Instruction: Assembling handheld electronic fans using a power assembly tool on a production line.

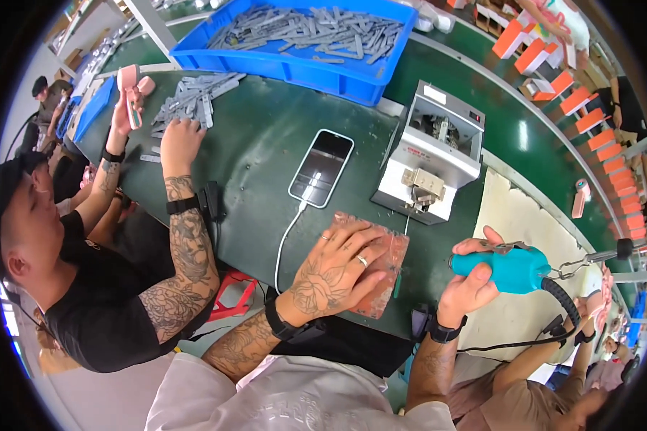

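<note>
We are at a long green table (266, 136). Our left hand (336, 271) lies flat, fingers spread, on a reddish-brown block (381, 276) at the near edge. Our right hand (469, 281) is closed around a teal tool (510, 269) with a black cord, held just off the table's edge. Farther away are a phone (322, 167), a white machine (431, 152) and a blue bin (302, 43) of grey strips.

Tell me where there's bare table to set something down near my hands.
Bare green table lies between the phone and the co-worker's forearm. The cream mat right of the white machine is free too. It is crowded around the grey strips and the blue tray.
</note>
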The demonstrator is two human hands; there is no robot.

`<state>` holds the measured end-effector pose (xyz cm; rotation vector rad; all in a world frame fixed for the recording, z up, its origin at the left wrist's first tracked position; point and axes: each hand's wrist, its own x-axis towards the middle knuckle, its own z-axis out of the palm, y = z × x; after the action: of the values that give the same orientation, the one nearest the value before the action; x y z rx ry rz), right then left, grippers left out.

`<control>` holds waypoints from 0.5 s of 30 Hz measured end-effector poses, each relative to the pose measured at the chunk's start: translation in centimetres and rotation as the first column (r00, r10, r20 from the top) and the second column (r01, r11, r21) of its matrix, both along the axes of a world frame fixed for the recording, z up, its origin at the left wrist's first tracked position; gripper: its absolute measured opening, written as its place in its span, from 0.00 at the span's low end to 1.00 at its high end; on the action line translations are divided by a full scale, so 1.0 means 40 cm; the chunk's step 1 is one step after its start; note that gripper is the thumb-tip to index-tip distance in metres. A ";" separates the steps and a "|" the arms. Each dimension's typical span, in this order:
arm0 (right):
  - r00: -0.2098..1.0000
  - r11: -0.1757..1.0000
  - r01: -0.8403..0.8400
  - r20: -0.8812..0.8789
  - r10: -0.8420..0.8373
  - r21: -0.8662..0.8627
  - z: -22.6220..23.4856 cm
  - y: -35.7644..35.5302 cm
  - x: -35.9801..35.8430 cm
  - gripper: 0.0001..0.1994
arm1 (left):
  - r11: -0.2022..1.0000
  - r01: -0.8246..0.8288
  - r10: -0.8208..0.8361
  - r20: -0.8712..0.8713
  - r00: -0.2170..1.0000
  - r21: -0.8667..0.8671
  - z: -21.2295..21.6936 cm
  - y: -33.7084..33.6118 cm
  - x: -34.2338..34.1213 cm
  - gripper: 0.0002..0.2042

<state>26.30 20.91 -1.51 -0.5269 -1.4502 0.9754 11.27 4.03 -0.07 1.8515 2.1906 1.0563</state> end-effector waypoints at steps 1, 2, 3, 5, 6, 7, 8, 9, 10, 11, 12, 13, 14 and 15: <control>1.000 1.000 -0.006 0.012 0.006 0.000 0.003 -0.004 0.000 0.40 | 1.000 0.002 -0.002 -0.009 1.000 0.002 -0.002 0.001 0.000 0.21; 1.000 1.000 -0.012 0.022 0.011 0.003 0.003 -0.005 -0.001 0.40 | 1.000 0.003 -0.003 -0.003 1.000 -0.021 -0.007 0.001 0.002 0.21; 0.999 1.000 -0.008 0.033 0.008 0.000 0.000 -0.007 -0.001 0.40 | 1.000 0.007 -0.007 0.008 1.000 -0.024 -0.010 0.001 0.003 0.21; 0.998 0.999 -0.045 0.050 0.043 0.023 -0.006 -0.011 -0.003 0.39 | 0.998 -0.036 0.037 0.017 0.999 -0.046 -0.008 0.001 0.005 0.21; 0.997 0.999 -0.048 0.058 0.047 0.014 -0.004 -0.016 -0.005 0.38 | 0.996 -0.057 0.054 -0.050 0.997 -0.066 0.000 0.002 0.005 0.21; 0.997 0.999 -0.048 0.066 0.048 0.011 -0.008 -0.015 -0.003 0.38 | 0.996 -0.057 0.054 -0.042 0.998 -0.070 0.000 0.004 0.008 0.21; 0.997 0.999 -0.041 0.068 0.039 0.022 -0.010 -0.015 -0.001 0.38 | 0.993 -0.056 0.050 -0.059 0.997 -0.101 0.000 0.006 0.009 0.22; 0.997 0.999 -0.034 0.068 0.031 0.033 -0.012 -0.015 0.002 0.39 | 0.990 -0.056 0.046 -0.076 0.996 -0.133 -0.001 0.007 0.010 0.22; 0.997 0.999 -0.031 0.075 0.029 0.032 -0.007 -0.014 0.005 0.39 | 0.990 -0.052 0.043 -0.070 0.997 -0.134 -0.003 0.009 0.011 0.22; 0.997 0.999 -0.030 0.078 0.028 0.023 0.002 -0.015 0.006 0.40 | 0.990 -0.050 0.043 -0.061 0.997 -0.131 -0.004 0.010 0.010 0.22; 0.996 0.999 -0.029 0.082 0.027 0.016 0.007 -0.015 0.006 0.40 | 0.991 -0.048 0.041 -0.051 0.998 -0.127 -0.005 0.010 0.009 0.23; 0.996 1.000 -0.028 0.083 0.027 0.014 0.008 -0.015 0.004 0.40 | 0.991 -0.047 0.041 -0.050 0.998 -0.128 -0.006 0.009 0.007 0.23; 0.997 1.000 -0.015 0.071 0.013 0.019 0.011 -0.015 0.003 0.40 | 0.990 -0.035 0.028 -0.056 0.998 -0.136 -0.005 0.008 0.005 0.24; 0.998 1.000 -0.001 0.060 -0.001 0.025 0.014 -0.015 0.002 0.41 | 0.989 -0.023 0.014 -0.063 0.998 -0.143 -0.003 0.008 0.005 0.26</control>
<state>26.39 20.31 -0.95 -0.5419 -1.5135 0.9478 11.46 4.33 -0.21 1.8284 2.2564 0.8302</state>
